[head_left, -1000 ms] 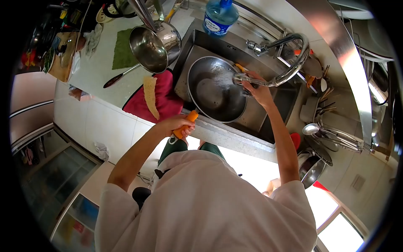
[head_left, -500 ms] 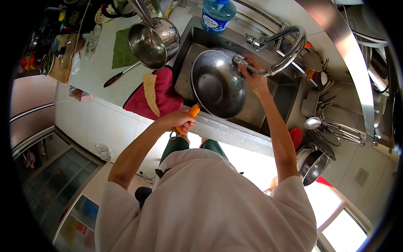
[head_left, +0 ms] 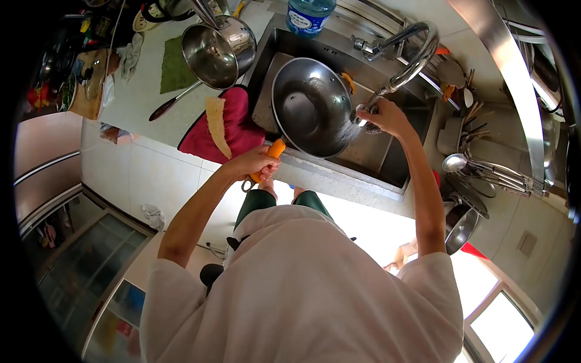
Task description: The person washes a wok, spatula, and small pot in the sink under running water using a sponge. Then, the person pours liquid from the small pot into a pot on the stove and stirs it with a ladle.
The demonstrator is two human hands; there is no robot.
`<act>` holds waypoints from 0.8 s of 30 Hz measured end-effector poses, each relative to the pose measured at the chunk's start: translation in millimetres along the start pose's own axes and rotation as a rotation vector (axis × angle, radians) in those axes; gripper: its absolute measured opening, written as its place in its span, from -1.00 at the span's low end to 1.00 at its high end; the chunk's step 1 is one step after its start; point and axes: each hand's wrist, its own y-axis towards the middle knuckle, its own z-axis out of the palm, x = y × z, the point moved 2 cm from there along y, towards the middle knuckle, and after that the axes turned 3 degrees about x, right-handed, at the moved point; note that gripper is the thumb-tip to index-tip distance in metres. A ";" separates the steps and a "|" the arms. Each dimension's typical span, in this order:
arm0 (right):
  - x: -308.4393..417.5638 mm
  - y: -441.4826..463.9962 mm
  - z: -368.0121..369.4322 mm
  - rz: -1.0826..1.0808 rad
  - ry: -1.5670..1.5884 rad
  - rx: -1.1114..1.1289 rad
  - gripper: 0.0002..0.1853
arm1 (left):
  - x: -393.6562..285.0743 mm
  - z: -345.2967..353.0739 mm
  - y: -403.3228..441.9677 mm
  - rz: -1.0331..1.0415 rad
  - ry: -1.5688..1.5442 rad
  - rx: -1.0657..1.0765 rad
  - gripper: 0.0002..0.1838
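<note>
"Across the counter (head_left: 142, 100), biggest thing set in?"

"Steel sink (head_left: 399, 139), broad, along the counter's front edge."

"And inside, next down in size?"

"Grey wok (head_left: 311, 109), over the sink's left half, tilted, near rim close by the sink's front edge. Hard to tell whether touching the sink floor."

"At the sink's far edge?"

"Curved faucet (head_left: 423, 51), looping toward the right hand (head_left: 390, 116)."

"Left of the sink, on the counter?"

"Steel cookware (head_left: 210, 57) beside the sink's left edge. Red cloth (head_left: 239, 115) at the counter's front edge, just beside the sink's front left corner."

"Smaller still?"

"Blue bottle (head_left: 310, 17), near the sink's far left corner. Pale yellow strip (head_left: 215, 124), flat on the red cloth."

"And the grips?"

"Left hand (head_left: 257, 163) clamped round the wok's orange handle (head_left: 276, 149), just outside the sink's front edge. Right hand closed round the spray head (head_left: 359, 122), beside the wok's right rim."

"Smallest of all?"

"Dark clump (head_left: 374, 119) under the right hand; too small to make out."
</note>
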 end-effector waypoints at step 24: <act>20.6 25.2 14.7 0.102 -0.138 -0.430 -0.47 | -4.1 7.1 12.8 0.005 0.071 0.040 -0.81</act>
